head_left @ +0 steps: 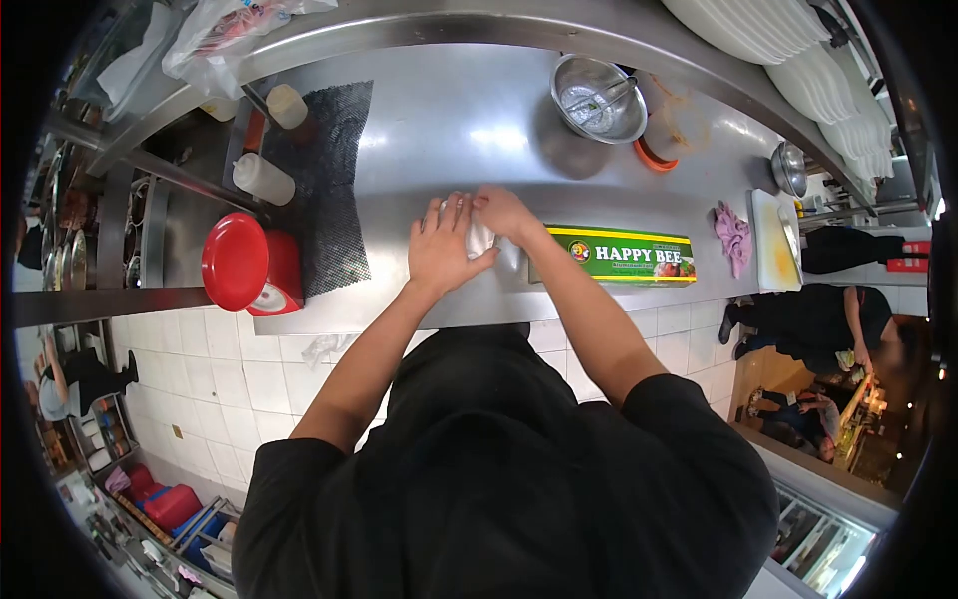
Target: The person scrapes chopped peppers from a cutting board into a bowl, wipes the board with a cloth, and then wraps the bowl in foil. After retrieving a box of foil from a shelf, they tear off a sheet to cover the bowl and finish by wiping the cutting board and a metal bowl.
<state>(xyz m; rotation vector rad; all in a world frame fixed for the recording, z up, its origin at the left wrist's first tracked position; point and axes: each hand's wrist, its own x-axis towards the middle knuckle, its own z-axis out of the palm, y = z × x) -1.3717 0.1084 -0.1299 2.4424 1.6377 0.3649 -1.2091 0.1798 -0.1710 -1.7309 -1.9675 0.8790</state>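
Observation:
A small whitish bundle (480,241), apparently wrapped in clear film, lies on the steel counter in front of me. My left hand (444,243) rests flat against its left side, fingers stretched forward and thumb reaching across its near end. At the bundle's far right edge, my right hand (504,213) has its fingers curled in and pinched on it. Part of the bundle is hidden under both hands. Just right of my right hand is a long green and yellow box (624,256) marked HAPPY BEE.
At the left stand a red scale (239,265), a black mesh mat (334,190) and squeeze bottles. A steel bowl with a whisk (599,105) sits at the back. A pink cloth (732,240) and a white cutting board (774,245) lie right. Stacked plates overhang the upper right.

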